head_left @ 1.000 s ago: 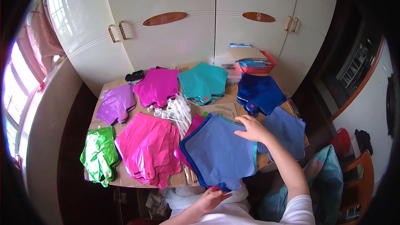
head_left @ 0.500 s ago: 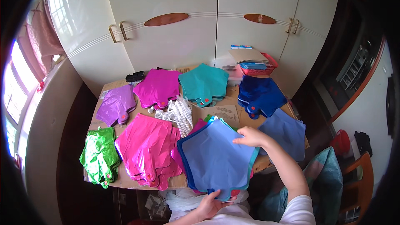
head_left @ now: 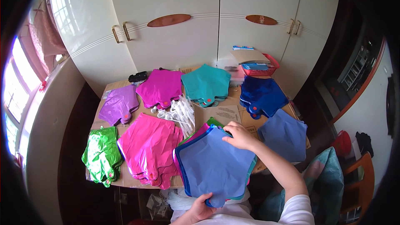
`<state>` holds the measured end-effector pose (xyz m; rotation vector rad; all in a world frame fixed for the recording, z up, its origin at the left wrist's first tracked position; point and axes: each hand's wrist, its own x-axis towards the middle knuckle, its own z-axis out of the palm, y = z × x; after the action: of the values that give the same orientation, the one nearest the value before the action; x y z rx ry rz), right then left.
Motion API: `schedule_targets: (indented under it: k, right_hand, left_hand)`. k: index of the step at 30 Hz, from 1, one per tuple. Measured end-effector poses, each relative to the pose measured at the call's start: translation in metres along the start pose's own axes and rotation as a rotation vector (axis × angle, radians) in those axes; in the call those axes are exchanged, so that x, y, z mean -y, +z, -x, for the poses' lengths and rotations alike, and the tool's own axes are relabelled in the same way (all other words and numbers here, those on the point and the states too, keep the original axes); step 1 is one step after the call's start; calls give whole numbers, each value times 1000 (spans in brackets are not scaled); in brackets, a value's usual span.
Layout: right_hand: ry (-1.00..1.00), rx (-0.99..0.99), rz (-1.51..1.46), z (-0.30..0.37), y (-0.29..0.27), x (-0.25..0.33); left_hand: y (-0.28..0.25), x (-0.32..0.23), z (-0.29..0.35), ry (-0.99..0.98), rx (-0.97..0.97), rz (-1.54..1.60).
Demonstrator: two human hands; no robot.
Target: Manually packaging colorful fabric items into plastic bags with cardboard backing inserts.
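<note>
A stack of flat, uninflated star-shaped foil balloons (head_left: pixel 214 162) is held in front of me over the table's near edge. Matte blue lies on top, with dark blue, teal, magenta and green edges showing beneath. My left hand (head_left: pixel 203 209) grips the stack at its bottom tab, the thumb on top and the other fingers underneath. At the upper right edge, my right hand (head_left: pixel 239 135) is closed on the balloons with bent fingers, their tips partly hidden. Nearest to that hand on the table is a pile of matte blue balloons (head_left: pixel 284 136).
Cardboard covers the table (head_left: pixel 216 112). Around it lie dark blue (head_left: pixel 263 95), teal (head_left: pixel 206 83), magenta (head_left: pixel 159 89), purple (head_left: pixel 118 104), pink (head_left: pixel 148 148) and green balloon piles (head_left: pixel 101 154). White sticks and cups (head_left: pixel 181 112) sit mid-table. A red basket (head_left: pixel 271 66) stands at the back.
My right hand has moved up and left along the stack's edge, its fingers now more bent. The stack has shifted slightly left and down, showing more of its green and magenta layers.
</note>
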<state>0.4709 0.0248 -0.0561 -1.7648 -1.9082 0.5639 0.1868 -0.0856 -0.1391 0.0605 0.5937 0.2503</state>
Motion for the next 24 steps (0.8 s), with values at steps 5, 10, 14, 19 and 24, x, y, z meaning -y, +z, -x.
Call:
schedule_targets:
  k: [5,10,14,19,24]
  right_hand:
    - [-60,-182,32,-29,23,-18]
    - [-32,-190,24,-44,32,-8]
    - [81,-69,-139,-60,27,-2]
    - [147,178,-149,-77,16,0]
    - [50,138,50,-77,10,3]
  left_hand:
    - [35,-4,2,53,-102,-37]
    - [39,-12,5,0,69,113]
    - [34,-3,-6,-58,256,242]
    - [16,3,-22,-120,77,160]
    - [30,1,-16,68,-176,-278]
